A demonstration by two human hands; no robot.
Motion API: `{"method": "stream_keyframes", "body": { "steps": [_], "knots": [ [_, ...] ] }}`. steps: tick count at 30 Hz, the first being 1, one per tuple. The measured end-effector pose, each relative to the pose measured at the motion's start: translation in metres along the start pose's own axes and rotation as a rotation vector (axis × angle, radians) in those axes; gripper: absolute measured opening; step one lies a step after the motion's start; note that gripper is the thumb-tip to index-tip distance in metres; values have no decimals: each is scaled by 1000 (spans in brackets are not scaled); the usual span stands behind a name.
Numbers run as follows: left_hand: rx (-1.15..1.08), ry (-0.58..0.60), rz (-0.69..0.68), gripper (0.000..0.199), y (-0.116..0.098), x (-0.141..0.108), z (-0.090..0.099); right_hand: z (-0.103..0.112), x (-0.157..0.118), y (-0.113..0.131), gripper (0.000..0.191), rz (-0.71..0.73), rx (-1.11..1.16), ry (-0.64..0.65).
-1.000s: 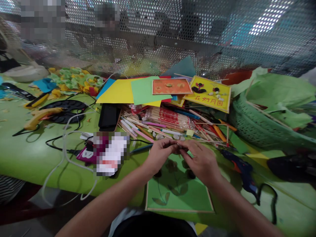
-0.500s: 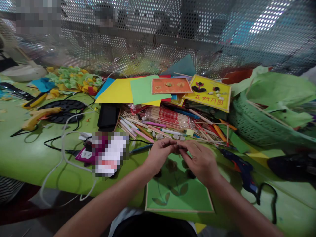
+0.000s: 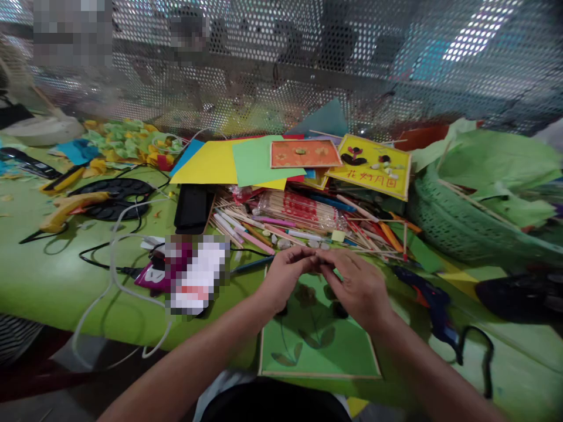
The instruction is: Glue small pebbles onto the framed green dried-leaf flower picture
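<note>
My left hand (image 3: pixel 288 274) and my right hand (image 3: pixel 354 284) meet above the far part of a green picture board (image 3: pixel 334 354). Thumbs and fingers of both are pinched together, fingertips touching or nearly so. Whatever small thing they hold is hidden by the fingers. The board has a thin wooden stick frame and lies flat near the table's front edge. On it are a brown flower (image 3: pixel 307 293), drawn stems and leaves (image 3: pixel 285 356), and dark round pieces (image 3: pixel 339 309) partly covered by my hands.
A blue glue gun (image 3: pixel 433 302) lies right of the board, a yellow one (image 3: pixel 70 214) far left. Sticks and pens (image 3: pixel 246 228) pile up behind my hands. A green basket (image 3: pixel 466 217) stands right. A phone (image 3: pixel 200 278) and white cable (image 3: pixel 112 258) lie left.
</note>
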State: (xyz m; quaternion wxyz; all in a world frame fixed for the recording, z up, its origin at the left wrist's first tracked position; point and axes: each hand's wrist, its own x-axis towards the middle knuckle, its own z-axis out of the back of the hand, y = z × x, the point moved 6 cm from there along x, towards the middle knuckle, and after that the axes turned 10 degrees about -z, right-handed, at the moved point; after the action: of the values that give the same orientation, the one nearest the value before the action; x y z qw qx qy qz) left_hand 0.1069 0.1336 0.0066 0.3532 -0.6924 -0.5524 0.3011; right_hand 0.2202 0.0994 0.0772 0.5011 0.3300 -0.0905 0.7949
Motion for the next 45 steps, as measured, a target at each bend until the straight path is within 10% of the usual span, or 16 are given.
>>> {"method": "stream_keyframes", "body": {
  "steps": [45],
  "knots": [
    [-84, 10, 66, 27, 2, -3, -1, 0, -1, -7, 17, -44, 43, -6]
  ]
}}
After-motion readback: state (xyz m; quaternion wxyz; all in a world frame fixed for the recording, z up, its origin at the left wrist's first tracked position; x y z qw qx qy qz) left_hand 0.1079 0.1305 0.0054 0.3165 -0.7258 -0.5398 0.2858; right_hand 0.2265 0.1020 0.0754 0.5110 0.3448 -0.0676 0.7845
